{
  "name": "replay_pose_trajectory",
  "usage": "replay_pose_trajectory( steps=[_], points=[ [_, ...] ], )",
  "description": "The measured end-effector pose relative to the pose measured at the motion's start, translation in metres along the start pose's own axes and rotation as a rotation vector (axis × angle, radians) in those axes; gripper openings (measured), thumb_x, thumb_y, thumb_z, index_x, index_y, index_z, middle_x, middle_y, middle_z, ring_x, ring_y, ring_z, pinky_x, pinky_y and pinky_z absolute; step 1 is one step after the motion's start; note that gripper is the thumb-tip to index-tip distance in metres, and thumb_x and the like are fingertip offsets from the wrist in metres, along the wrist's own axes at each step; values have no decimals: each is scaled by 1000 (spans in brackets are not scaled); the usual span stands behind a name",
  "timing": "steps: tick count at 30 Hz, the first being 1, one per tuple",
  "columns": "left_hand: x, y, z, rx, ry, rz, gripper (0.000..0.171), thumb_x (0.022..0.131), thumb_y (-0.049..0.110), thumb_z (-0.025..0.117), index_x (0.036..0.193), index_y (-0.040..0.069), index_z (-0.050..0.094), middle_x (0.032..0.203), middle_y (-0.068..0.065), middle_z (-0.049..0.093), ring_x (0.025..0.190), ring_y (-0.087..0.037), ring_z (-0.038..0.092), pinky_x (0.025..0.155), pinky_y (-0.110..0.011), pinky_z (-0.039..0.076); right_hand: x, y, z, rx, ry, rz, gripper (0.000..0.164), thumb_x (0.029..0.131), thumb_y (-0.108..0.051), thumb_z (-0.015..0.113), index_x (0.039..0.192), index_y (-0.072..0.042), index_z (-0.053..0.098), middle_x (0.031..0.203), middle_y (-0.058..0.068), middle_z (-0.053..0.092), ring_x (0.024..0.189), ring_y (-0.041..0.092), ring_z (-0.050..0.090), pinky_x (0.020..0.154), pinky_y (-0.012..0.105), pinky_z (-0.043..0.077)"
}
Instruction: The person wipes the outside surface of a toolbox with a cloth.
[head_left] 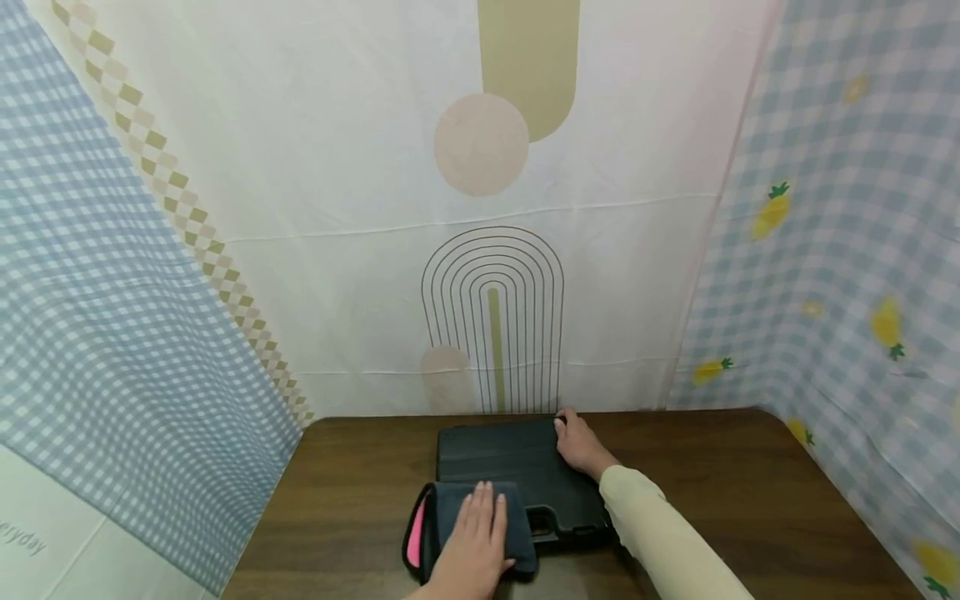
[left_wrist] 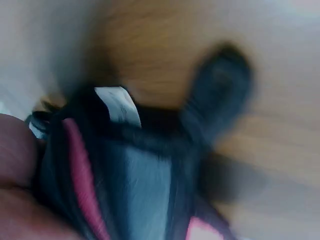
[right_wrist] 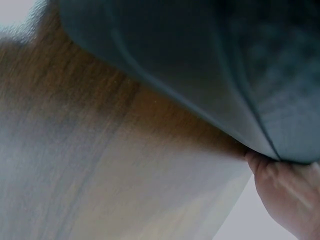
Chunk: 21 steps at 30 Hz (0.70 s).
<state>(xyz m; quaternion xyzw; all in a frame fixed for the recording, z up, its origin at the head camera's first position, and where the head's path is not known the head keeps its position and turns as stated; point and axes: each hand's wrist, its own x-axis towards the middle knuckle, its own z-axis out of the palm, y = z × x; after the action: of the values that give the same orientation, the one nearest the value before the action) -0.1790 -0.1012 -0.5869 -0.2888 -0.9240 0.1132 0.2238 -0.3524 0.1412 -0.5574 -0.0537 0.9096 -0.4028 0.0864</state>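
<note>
A dark hard plastic case (head_left: 498, 450) lies on the wooden table, its handle (head_left: 542, 521) on the near side. My right hand (head_left: 581, 442) grips the far right corner of the case, fingers curled over the edge; in the right wrist view the hand (right_wrist: 287, 192) meets the edge of the case (right_wrist: 165, 55). My left hand (head_left: 474, 537) rests with straight fingers on a dark grey fabric pouch (head_left: 521, 542) with pink lining, which overlaps the near left part of the case. The left wrist view is blurred; it shows the pouch (left_wrist: 145, 190), its white tag (left_wrist: 120, 105) and a dark strap-like tab (left_wrist: 220, 90).
The brown wooden table (head_left: 337, 500) extends to both sides of the case. A patterned cloth (head_left: 360, 292) hangs along the back edge, with checked cloths (head_left: 150, 333) on the left and right sides.
</note>
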Motion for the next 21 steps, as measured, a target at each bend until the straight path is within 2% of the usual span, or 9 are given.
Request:
replay_pose_trajectory(
  steps=[4, 8, 13, 21],
  points=[
    [26, 26, 4, 75, 27, 74, 89, 94, 66, 70, 152, 1, 51, 155, -27, 55, 146, -36, 56, 116, -42, 53, -1, 2, 0, -7, 14, -9, 45, 119, -22, 32, 154, 5, 40, 157, 35, 47, 147, 52, 47, 117, 66, 43],
    [43, 45, 9, 110, 75, 83, 90, 95, 68, 69, 153, 1, 52, 156, -26, 56, 146, -35, 56, 116, -41, 53, -2, 1, -1, -10, 23, -25, 46, 118, -21, 33, 154, 6, 41, 156, 35, 47, 147, 52, 47, 118, 66, 42],
    [49, 53, 12, 122, 86, 46, 93, 93, 71, 69, 154, 3, 51, 156, -25, 55, 147, -35, 56, 117, -41, 52, -4, -2, -4, -20, 41, -26, 44, 118, -20, 34, 151, 7, 43, 152, 35, 50, 144, 53, 50, 116, 65, 44],
    [54, 59, 13, 50, -15, 11, 89, 99, 68, 62, 158, 3, 45, 161, -27, 49, 151, -38, 50, 120, -44, 49, -4, -3, -3, -31, 43, -37, 42, 118, -19, 34, 149, 7, 44, 150, 35, 53, 142, 52, 52, 115, 65, 45]
  ],
)
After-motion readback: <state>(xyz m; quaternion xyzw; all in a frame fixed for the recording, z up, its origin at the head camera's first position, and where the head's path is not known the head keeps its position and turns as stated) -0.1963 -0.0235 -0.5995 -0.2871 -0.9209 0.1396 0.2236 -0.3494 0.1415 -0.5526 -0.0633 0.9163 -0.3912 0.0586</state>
